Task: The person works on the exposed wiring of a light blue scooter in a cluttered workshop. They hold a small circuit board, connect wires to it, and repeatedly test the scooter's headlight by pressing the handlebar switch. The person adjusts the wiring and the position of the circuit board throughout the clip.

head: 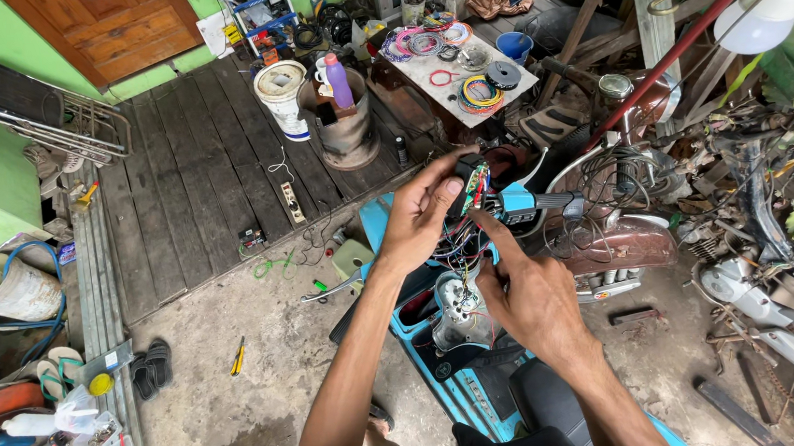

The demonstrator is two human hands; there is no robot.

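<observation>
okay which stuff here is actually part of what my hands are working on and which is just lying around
In hand: left hand on black switch housing; right hand at its wires; blue scooter.

Lying about: yellow screwdriver, black sandals, white bucket, purple bottle, wire coils.

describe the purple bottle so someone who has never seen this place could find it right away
Start at the dark plank floor beyond the concrete, in front of the green wall. Near its right edge stands a rusty metal drum, beside a white bucket. The purple bottle stands upright on top of that drum; it is the only purple container there, with a pale pink cap.
</observation>
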